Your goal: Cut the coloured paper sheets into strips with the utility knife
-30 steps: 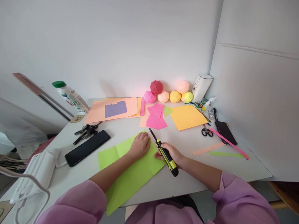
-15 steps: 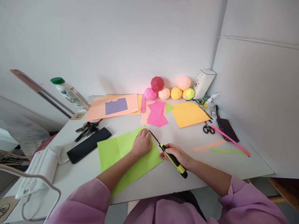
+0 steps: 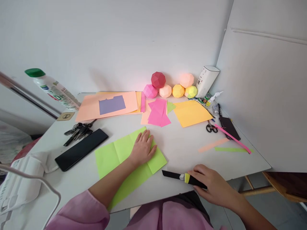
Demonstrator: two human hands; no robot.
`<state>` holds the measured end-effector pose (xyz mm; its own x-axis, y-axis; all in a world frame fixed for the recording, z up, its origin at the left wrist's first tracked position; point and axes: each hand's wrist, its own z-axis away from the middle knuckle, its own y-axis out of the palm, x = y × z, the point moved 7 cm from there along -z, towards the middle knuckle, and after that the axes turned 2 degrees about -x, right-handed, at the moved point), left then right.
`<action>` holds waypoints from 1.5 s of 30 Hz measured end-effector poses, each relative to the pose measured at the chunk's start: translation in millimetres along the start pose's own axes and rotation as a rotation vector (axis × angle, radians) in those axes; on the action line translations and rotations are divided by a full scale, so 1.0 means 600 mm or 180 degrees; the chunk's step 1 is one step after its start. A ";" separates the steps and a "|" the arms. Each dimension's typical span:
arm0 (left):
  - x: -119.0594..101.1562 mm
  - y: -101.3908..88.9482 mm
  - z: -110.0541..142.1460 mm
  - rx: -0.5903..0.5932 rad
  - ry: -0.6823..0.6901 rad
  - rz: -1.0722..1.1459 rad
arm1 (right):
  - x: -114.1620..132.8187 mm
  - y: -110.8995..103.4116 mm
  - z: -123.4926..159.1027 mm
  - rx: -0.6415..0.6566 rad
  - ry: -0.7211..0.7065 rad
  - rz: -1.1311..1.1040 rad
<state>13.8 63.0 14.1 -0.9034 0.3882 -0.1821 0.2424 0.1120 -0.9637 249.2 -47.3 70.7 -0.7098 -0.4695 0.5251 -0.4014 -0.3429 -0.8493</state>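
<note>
My left hand (image 3: 143, 148) lies flat on a sheet of light green paper (image 3: 124, 166), fingers stretched toward its far corner. Crease lines run across the sheet. At the front edge of the table my right hand (image 3: 209, 185) grips a black and yellow utility knife (image 3: 187, 178). Its black blade points left, close to the sheet's right corner but apart from it. Part of the knife's handle is hidden by my right fingers.
Behind are pink paper pieces (image 3: 158, 111), an orange sheet (image 3: 192, 112) and several faceted paper balls (image 3: 158, 80). Scissors (image 3: 212, 128) and paper strips (image 3: 232, 149) lie right. A black phone (image 3: 81, 149), keys (image 3: 80, 131) and a white bottle (image 3: 56, 89) are left.
My right hand has drawn the knife back from the paper, down and to the right, and turned it nearly level. My left hand has flattened out with its fingers spread.
</note>
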 end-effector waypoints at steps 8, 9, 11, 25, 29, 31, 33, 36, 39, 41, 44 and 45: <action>-0.006 0.004 0.002 0.0020 -0.0010 -0.0010 | 0.009 0.004 0.004 -0.0289 -0.0067 0.0326; -0.006 0.004 0.002 0.0035 -0.0013 -0.0026 | 0.010 0.004 0.003 -0.0289 -0.0068 0.0347; -0.006 0.004 0.002 0.0041 -0.0019 -0.0041 | 0.011 0.005 0.001 -0.0261 -0.0070 0.0384; -0.009 0.003 0.002 -0.0005 0.0042 -0.0195 | 0.000 0.008 0.011 -0.0161 0.0003 0.0381; -0.013 -0.006 0.003 -0.0119 0.0090 -0.0245 | 0.010 0.009 0.003 -0.0177 -0.0060 0.0504; -0.017 -0.014 0.003 -0.0175 0.0138 -0.0270 | 0.014 0.012 -0.001 -0.0176 -0.0082 0.0585; -0.022 -0.018 0.003 -0.0195 0.0209 -0.0284 | 0.016 0.015 -0.005 -0.0165 -0.0082 0.0649; -0.027 -0.016 0.006 -0.0200 0.0218 -0.0294 | 0.017 0.019 -0.007 -0.0099 -0.0054 0.0712; -0.032 -0.007 0.013 -0.0157 0.0152 -0.0322 | 0.020 0.022 -0.007 -0.0002 -0.0043 0.0787; -0.038 0.001 0.019 -0.0080 0.0184 -0.0344 | 0.024 0.022 -0.007 0.0034 -0.0037 0.0836; -0.045 0.010 0.025 0.0050 0.0237 -0.0366 | 0.029 0.025 -0.008 0.0067 -0.0045 0.0872; -0.045 0.011 0.025 0.0092 0.0242 -0.0372 | 0.030 0.027 -0.008 0.0079 -0.0056 0.0875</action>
<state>34.6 39.4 9.5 -0.8953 0.4423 -0.0539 0.1257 0.1345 -0.9829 226.8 -57.6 66.2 -0.7799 -0.5617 0.2761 -0.1806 -0.2205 -0.9585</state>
